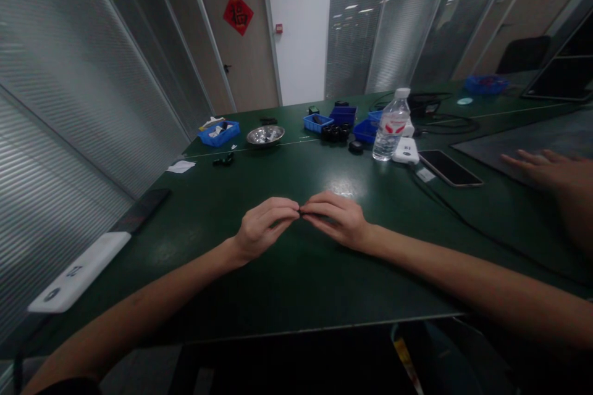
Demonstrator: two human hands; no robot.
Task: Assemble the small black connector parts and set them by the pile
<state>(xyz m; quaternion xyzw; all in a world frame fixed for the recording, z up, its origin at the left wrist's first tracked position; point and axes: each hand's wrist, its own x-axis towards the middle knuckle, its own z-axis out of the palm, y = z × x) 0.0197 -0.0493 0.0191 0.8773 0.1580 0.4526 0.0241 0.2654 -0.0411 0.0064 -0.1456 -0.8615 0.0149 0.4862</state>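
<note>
Over the middle of the dark green table (259,284), my left hand (266,225) and my right hand (340,219) meet at the fingertips. Both are closed in a pinch on a tiny dark piece (301,212), mostly covered by the fingers and too small to name. A black object (224,160), its kind unclear, lies farther off to the left on the table. Beyond my hands stands a shallow metal bowl (265,136) with small things in it.
At the back are a blue basket (219,134), several blue trays, black parts (335,133) and a water bottle (391,126). A phone (449,168) and a cable lie right. White power banks (81,273) sit left and right. Another person's hand (556,173) rests far right.
</note>
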